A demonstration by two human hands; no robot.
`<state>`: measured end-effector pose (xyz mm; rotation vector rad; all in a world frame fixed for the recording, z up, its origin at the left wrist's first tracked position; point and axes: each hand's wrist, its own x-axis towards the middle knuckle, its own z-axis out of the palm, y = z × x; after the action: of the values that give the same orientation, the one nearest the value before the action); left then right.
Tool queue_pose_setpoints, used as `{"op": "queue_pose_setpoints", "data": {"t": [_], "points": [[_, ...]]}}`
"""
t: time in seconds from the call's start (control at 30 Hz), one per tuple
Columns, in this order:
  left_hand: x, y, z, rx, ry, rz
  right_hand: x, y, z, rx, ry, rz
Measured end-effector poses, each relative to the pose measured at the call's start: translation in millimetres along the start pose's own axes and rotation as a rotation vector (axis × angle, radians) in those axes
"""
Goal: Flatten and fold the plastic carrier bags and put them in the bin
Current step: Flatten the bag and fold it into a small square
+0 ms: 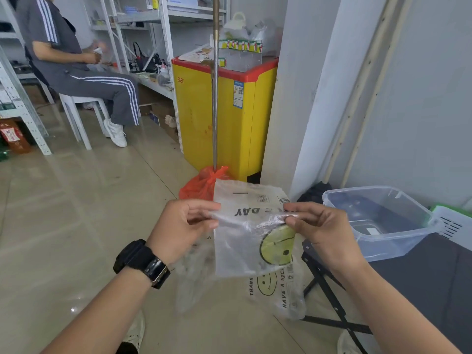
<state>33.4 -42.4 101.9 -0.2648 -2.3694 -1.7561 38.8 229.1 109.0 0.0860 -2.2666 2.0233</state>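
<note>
Seated person (58, 47) cut by top edge, carrier bag (240, 246) print hidden at fold, clear bag (191, 284) beneath blurred

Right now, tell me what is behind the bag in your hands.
An orange bag at the metal pole's foot shows above the held bag; the rest is covered.

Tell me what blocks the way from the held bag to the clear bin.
Nothing visible does. The left hand and right hand pinch the bag; the clear bin sits to its right, lidless.
</note>
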Motion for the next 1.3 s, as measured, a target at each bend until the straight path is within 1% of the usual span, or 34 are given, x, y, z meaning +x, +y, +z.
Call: {"op": "queue_pose_setpoints", "data": {"t": [0.07, 0.13, 0.27, 0.3, 0.4, 0.47, 0.6, 0.67, 0.7, 0.73, 0.8, 0.83, 0.87, 0.93, 0.97, 1.03, 1.1, 1.13, 1.2, 1.23, 1.3], "points": [[0, 1, 1, 0.072, 0.039, 0.02, 1, 0, -4, -0.058, -0.009, -0.011], [-1, 1, 2, 0.103, 0.034, 0.03, 1, -1, -6, -0.097, -0.019, -0.015], [-2, 1, 3, 0.066, -0.062, -0.012, 2, 0, -6, -0.111, -0.025, 0.025], [-3, 0, 4, 0.072, -0.064, -0.021, 2, 1, -6, -0.11, -0.03, 0.037], [-4, 1, 8, 0.153, 0.022, -0.02, 3, 3, -6, -0.138, -0.052, 0.047], [-2, 1, 9, 0.174, 0.065, -0.018, 4, 3, -7, -0.239, -0.053, 0.02], [-2, 0, 9, 0.268, 0.074, 0.028, 5, 4, -8, -0.466, -0.096, -0.073], [-1, 2, 8, 0.332, 0.065, 0.061, 6, 5, -10, -0.5, -0.115, -0.133], [0, 2, 7, 0.343, 0.049, 0.064, 7, 5, -11, -0.463, -0.128, -0.136], [1, 1, 6, 0.305, 0.016, 0.046, 6, 3, -10, -0.382, -0.141, -0.109], [3, 2, 6, 0.09, -0.049, -0.034, 3, 0, -4, -0.17, -0.148, -0.038], [2, 3, 8, -0.023, -0.055, -0.072, 1, -1, 1, -0.07, -0.133, -0.01], [2, 3, 12, -0.101, -0.037, -0.1, -2, -1, 5, 0.004, -0.11, 0.019], [2, 0, 21, -0.151, 0.038, -0.117, -5, 1, 14, 0.12, -0.092, 0.095], [1, -1, 25, -0.151, 0.072, -0.117, -6, 2, 17, 0.161, -0.103, 0.146], [0, -1, 30, -0.183, 0.108, -0.142, -8, 6, 21, 0.167, -0.125, 0.216], [0, 2, 31, -0.278, 0.129, -0.201, -8, 9, 24, 0.144, -0.097, 0.205], [0, 4, 32, -0.354, 0.101, -0.261, -8, 11, 24, 0.137, -0.065, 0.184], [-1, 5, 31, -0.524, -0.05, -0.408, -6, 13, 24, 0.162, -0.036, 0.161], [-2, 7, 30, -0.603, -0.129, -0.447, -6, 12, 23, 0.186, -0.048, 0.158], [-2, 11, 29, -0.742, -0.21, -0.476, -7, 10, 23, 0.225, -0.09, 0.161]]}}
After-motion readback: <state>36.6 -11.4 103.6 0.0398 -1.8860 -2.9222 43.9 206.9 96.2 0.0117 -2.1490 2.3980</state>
